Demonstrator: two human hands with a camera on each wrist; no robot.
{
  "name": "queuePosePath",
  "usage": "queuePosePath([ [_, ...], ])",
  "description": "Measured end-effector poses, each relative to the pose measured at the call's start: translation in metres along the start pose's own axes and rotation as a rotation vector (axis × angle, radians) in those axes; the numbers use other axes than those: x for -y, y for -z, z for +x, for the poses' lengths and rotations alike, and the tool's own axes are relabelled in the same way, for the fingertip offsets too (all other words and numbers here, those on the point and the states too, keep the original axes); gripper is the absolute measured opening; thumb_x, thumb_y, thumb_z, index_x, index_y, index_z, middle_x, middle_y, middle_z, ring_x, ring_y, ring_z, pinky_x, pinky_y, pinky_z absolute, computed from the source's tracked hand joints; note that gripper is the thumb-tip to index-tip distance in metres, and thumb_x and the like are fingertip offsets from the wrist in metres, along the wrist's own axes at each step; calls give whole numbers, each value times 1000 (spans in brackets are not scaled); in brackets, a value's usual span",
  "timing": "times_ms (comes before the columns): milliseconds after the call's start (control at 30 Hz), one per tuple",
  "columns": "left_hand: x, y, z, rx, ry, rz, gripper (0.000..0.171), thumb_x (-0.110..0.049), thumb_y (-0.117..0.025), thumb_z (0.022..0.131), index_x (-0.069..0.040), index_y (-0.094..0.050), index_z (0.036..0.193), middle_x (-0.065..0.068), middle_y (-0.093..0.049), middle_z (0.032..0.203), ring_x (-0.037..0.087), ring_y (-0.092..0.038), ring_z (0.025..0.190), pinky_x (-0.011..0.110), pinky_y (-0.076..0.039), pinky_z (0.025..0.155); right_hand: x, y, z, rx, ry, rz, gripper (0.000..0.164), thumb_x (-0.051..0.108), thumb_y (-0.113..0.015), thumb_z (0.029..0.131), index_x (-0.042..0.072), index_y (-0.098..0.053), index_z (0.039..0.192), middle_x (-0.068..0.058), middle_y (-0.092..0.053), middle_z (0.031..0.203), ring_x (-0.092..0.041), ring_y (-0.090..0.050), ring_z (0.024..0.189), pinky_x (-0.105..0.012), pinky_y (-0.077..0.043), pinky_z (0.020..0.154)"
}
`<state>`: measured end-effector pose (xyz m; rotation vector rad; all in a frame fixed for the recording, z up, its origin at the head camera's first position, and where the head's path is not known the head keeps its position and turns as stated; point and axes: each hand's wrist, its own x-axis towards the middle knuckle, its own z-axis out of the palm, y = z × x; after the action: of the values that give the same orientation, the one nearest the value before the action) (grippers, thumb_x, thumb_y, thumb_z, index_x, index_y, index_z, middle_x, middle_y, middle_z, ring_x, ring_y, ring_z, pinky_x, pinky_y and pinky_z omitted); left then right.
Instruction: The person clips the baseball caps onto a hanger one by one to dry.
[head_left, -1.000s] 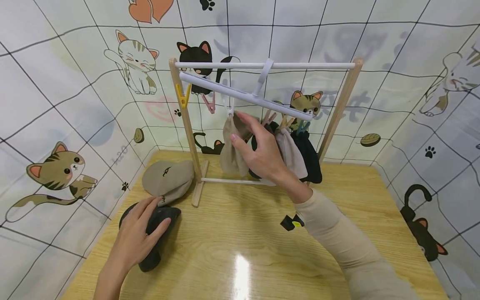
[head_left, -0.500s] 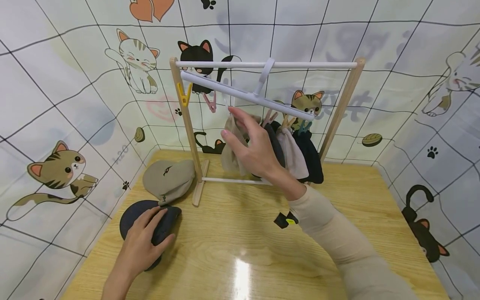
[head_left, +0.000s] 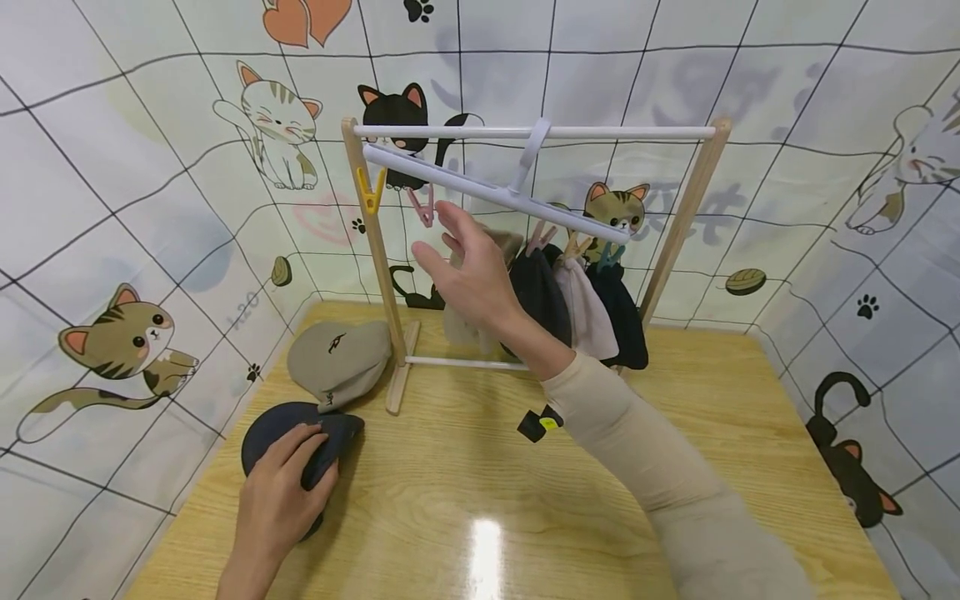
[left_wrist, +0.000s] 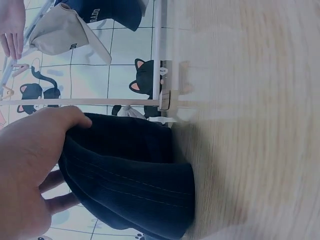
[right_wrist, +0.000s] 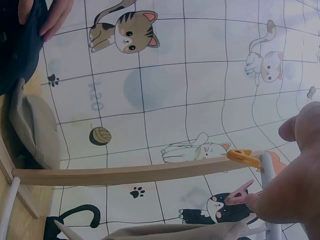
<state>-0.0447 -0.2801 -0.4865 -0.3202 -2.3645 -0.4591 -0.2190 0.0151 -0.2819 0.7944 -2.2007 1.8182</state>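
Observation:
My left hand [head_left: 281, 492] grips a navy cap [head_left: 277, 417] lying on the table at the left; in the left wrist view the thumb lies over one side of the cap and the fingers over the other. My right hand [head_left: 476, 271] is raised below a white hanger [head_left: 450, 180], fingers extended and thumb apart. Its fingertips are next to a pink clothespin [head_left: 422, 208] on the hanger; the right wrist view shows a finger at or close to this clip, contact unclear. Behind the right hand hangs a beige cap [head_left: 465, 325], partly hidden.
Clothespins hold a dark grey cap [head_left: 543, 300], a pale cap [head_left: 588, 308] and a black cap [head_left: 628, 325] on the hanger's lower right. A yellow clothespin [head_left: 371, 192] hangs at its left end. The wooden rack [head_left: 686, 212] stands behind; a khaki cap [head_left: 337, 354] lies beside its left foot.
My right hand has moved left from the beige cap toward the pink clothespin. My left hand has shifted slightly right and down over the navy cap.

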Motion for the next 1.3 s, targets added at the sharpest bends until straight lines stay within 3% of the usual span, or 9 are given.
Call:
queuePosePath([
  [167,-6,5,2,-48,6,51,38,-4,-100,69,0,-85,104,20,-84,117,42,-81,106,61,-65,89,0,-7,9,-35,-57,-48,75,33,-66,111,12,-36,177,-8,-40,183,-27,-49,166,-29,-41,134],
  [300,-5,6,2,-80,10,49,39,-3,-102,66,0,-84,102,21,-84,111,42,-80,100,60,-64,89,-2,-11,15,-50,-72,-50,76,32,-66,111,12,-35,177,-7,-40,184,-24,-47,167,-26,-40,134],
  [500,-5,7,3,-110,3,61,38,-3,-101,67,0,-83,100,18,-83,104,40,-78,95,53,-60,85,-2,-16,25,-69,-77,-36,77,30,-67,110,10,-35,177,-8,-40,184,-21,-42,170,-30,-38,137],
  [733,-5,7,2,-91,25,37,34,-6,-96,69,-1,-81,99,20,-81,103,42,-76,96,54,-58,86,-2,-24,36,-126,-84,-75,72,29,-69,108,13,-42,173,-10,-46,181,-18,-42,170,-26,-40,134],
  [933,-7,7,2,-121,15,55,34,-4,-99,68,-1,-81,97,19,-81,102,40,-75,94,52,-57,84,-1,-30,45,-132,-151,-89,71,33,-68,108,14,-42,171,-7,-47,179,-23,-47,167,-33,-42,135],
  [1200,-10,10,6,-95,57,88,29,-9,-97,74,-5,-78,95,15,-73,94,34,-71,82,55,-60,67,-2,-34,51,-141,-156,-47,71,31,-68,108,12,-42,171,-9,-53,175,-20,-50,165,-28,-44,132],
  [1300,-13,12,9,-72,86,66,29,-7,-97,74,-7,-75,92,11,-68,88,26,-68,76,49,-59,61,-1,-36,53,-159,-143,-27,69,28,-68,107,10,-45,169,-11,-60,168,-21,-58,159,-29,-49,128],
])
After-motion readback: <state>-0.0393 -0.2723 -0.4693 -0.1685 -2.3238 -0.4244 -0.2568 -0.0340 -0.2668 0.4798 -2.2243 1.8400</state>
